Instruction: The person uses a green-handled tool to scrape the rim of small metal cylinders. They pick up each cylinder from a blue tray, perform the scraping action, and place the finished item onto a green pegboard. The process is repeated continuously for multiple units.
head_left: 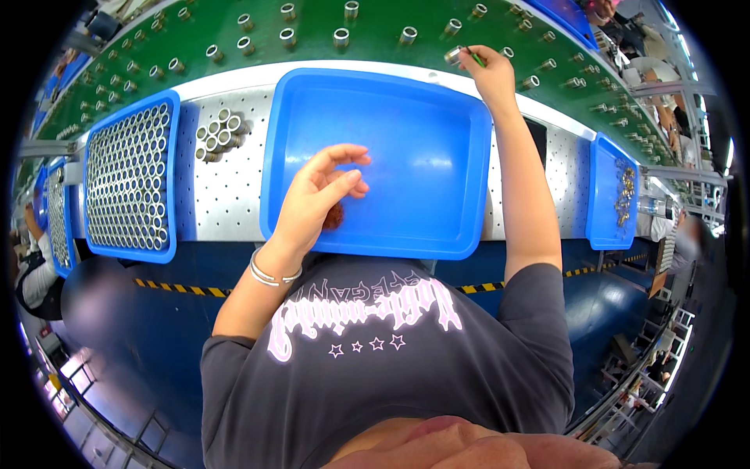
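My right hand [491,72] reaches over the far edge of the green conveyor belt, thumb and fingers pinched at a short metal sleeve [453,55]. The sleeve is tilted, while others near it stand upright. A thin bright-green stick-like piece [476,58] shows between those fingers; its kind is unclear. My left hand [326,181] hovers above the near left part of a large blue tray [391,241]. Its fingers are loosely curved and apart, with nothing seen between them. A reddish-brown thing [333,218] peeks out beside that hand, mostly hidden by it.
Many metal sleeves [341,37] stand on the belt [375,56]. To the left, several sleeves [220,134] are grouped on the perforated metal table [215,187], beside a blue tray [173,176] packed with rows of them. At right, another blue tray [601,187] holds small brass-coloured parts.
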Motion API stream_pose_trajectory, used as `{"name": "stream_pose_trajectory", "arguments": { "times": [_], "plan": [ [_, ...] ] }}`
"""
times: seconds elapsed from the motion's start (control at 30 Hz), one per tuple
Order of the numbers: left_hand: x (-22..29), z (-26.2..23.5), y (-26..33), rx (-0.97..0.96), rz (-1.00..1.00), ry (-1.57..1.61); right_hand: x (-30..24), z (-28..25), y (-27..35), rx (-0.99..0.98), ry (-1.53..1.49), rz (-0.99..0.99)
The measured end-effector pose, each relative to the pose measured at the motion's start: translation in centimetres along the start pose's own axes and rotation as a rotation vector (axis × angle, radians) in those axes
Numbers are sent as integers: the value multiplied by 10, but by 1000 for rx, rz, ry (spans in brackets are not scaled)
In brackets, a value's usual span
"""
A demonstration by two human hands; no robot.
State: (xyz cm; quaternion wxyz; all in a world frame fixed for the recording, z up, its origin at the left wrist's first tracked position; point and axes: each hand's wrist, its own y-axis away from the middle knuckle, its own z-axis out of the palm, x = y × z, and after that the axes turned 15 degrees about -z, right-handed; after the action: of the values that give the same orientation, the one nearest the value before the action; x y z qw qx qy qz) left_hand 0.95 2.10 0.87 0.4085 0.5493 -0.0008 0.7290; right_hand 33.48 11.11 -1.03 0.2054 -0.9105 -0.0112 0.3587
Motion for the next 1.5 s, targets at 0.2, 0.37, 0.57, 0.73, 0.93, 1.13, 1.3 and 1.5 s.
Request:
{"name": "stream_pose_trajectory", "arguments": {
  "times": [0.2, 0.37, 0.57, 0.73, 0.93, 1.13, 1.3, 1.5],
  "plan": [
    [3, -1, 2, 14, -4, -16, 55, -4, -36, 61, 401, 71],
    [3, -4, 2, 17, 8, -8, 66, -19, -20, 124, 383, 86],
    [2, -1, -2, -6, 3, -27, 87, -85, 15, 93, 726, 357],
    [1, 7, -3, -30, -37, -71, 94, -88, 26, 66, 669, 303],
    [0, 11, -1, -37, -11, -47, -21, -34, 52, 53, -372, 65],
    [-1, 20, -7, -25, 153, -101, -125, -1, 97, -398, -729, 152],
    [-4, 15, 4, -5, 51, -54, -151, 11, 115, -261, -632, 63],
    [-4, 14, 11, 35, 71, -84, -166, 18, 123, -267, -353, -348]
  ]
}}
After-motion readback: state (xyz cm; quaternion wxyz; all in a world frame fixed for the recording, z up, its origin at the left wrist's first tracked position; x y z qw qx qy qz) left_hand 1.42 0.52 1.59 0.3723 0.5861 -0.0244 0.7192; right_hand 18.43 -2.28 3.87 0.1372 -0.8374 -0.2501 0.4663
